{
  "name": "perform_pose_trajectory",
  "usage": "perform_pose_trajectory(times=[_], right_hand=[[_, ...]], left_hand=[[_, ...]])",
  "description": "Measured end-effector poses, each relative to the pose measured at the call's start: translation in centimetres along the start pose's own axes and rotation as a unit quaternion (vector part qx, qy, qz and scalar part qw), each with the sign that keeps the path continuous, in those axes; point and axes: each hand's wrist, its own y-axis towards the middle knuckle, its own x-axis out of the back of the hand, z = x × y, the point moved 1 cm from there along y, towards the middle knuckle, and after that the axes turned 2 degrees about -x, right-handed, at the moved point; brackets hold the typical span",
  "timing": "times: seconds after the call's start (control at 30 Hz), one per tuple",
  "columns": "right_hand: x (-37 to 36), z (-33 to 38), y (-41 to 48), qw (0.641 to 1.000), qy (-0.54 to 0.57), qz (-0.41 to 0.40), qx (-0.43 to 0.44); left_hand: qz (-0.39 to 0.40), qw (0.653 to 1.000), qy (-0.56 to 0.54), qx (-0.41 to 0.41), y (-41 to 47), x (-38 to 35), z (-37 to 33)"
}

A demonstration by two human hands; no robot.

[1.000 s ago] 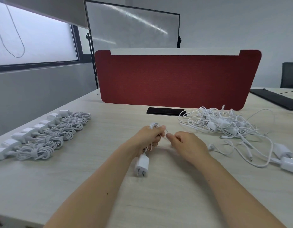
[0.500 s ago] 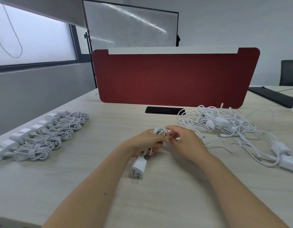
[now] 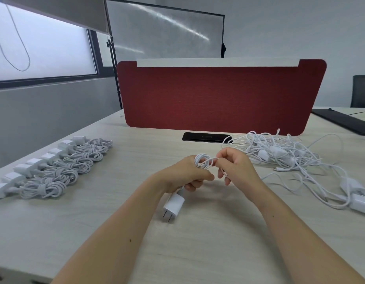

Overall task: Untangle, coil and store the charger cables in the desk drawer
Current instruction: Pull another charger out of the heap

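My left hand grips a small coil of white charger cable above the middle of the desk. Its white plug adapter hangs below that hand, prongs toward me. My right hand pinches the loose end of the same cable against the coil. A tangled heap of white cables and adapters lies to the right. A row of several coiled chargers lies at the left. No drawer is in view.
A red divider panel stands across the back of the wooden desk. A black cable port sits before it. Two loose adapters lie near the right edge. A dark flat object lies at the far right.
My right hand has risen and swung over the coil, carrying the cable end round it. The left hand keeps its grip, and the adapter has shifted slightly left.
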Motion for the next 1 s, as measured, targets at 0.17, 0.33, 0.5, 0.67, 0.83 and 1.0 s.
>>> perform_pose_trajectory(times=[0.17,0.33,0.5,0.67,0.83,1.0], right_hand=[[-0.1,0.4,-0.2,0.999,0.041,0.014,-0.002],[-0.2,0.5,-0.5,0.991,0.106,0.073,-0.048],[-0.2,0.8,-0.7,0.971,0.165,0.168,-0.046],[-1.0,1.2,-1.1,0.976,0.164,0.143,-0.016],[-1.2,0.9,-0.7,0.976,0.202,0.070,-0.038],[-0.9,0.2,0.4,0.963,0.255,0.029,-0.082]], left_hand=[[-0.009,0.999,0.046,-0.011,0.3,-0.2,0.5],[0.025,0.997,0.060,-0.034,0.1,-0.3,0.4],[0.036,0.998,0.041,0.005,-0.1,-0.5,0.3],[0.047,0.996,0.000,0.073,0.1,-0.6,0.7],[-0.047,0.987,0.144,0.061,0.3,-1.6,0.2],[-0.216,0.932,0.288,-0.040,0.8,-1.6,-0.3]])
